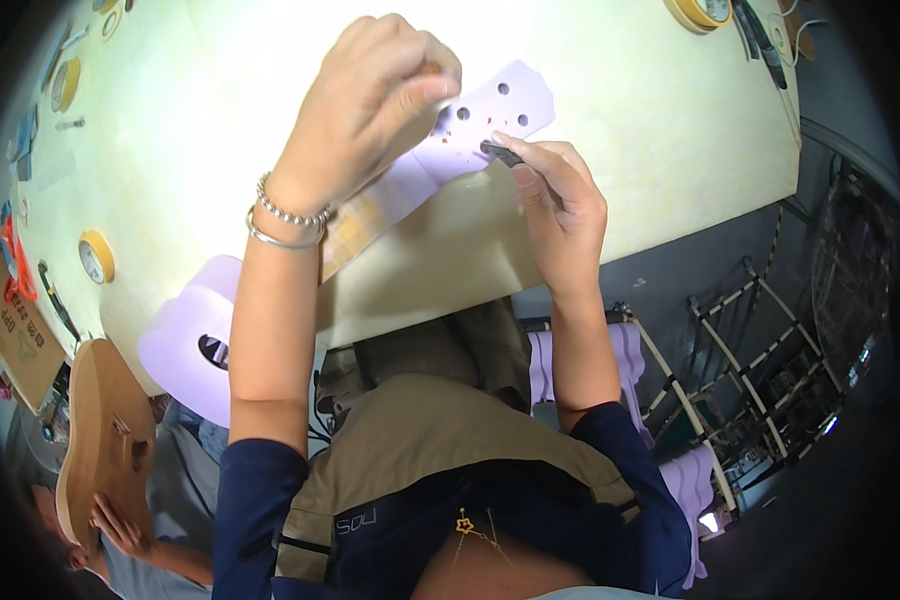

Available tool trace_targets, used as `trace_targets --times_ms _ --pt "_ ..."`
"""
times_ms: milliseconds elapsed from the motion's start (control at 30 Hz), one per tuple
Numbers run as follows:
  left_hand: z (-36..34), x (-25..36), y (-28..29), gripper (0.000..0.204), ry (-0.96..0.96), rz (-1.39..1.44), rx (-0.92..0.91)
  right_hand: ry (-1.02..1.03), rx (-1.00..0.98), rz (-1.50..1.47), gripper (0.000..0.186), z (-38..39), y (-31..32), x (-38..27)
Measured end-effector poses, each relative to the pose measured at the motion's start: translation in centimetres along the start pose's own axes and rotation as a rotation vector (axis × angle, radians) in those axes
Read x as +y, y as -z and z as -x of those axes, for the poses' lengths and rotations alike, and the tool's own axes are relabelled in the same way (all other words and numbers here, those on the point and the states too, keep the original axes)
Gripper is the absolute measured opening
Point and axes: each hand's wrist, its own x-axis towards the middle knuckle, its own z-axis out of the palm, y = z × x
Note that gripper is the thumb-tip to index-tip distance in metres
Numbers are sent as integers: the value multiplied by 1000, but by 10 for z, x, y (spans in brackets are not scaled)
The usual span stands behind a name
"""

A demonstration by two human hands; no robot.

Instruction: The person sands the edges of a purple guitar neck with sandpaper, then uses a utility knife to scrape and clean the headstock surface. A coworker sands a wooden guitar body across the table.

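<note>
A lilac guitar lies across the table, its body at the near left edge and its neck running to the upper right. Yellowish tape covers part of the neck. Several round holes pierce the headstock, and small red specks dot its surface. Over the headstock's left side my left hand is closed, fingers curled; whatever it grips is mostly hidden. At the headstock's near edge my right hand pinches a small dark flat piece between thumb and fingers, its tip by the edge.
Rolls of yellow tape sit at the table's left, and another tape roll at the far right beside dark tools. At lower left a person's hand holds a wooden guitar body. A pipe rack stands at right.
</note>
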Motion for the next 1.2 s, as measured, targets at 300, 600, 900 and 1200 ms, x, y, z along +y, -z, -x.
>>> trace_targets --times_ms 300,600,900,1200 --pt "-5 2 -1 19 -13 62 18 144 44 347 45 16 -11 13" --pt "-5 -2 -3 17 -36 44 12 284 137 339 35 14 -20 23" --pt "-4 -2 -2 16 -34 26 6 312 117 429 36 15 -20 17" --pt "-5 -3 -4 17 -20 30 -9 378 113 428 34 10 -20 24"
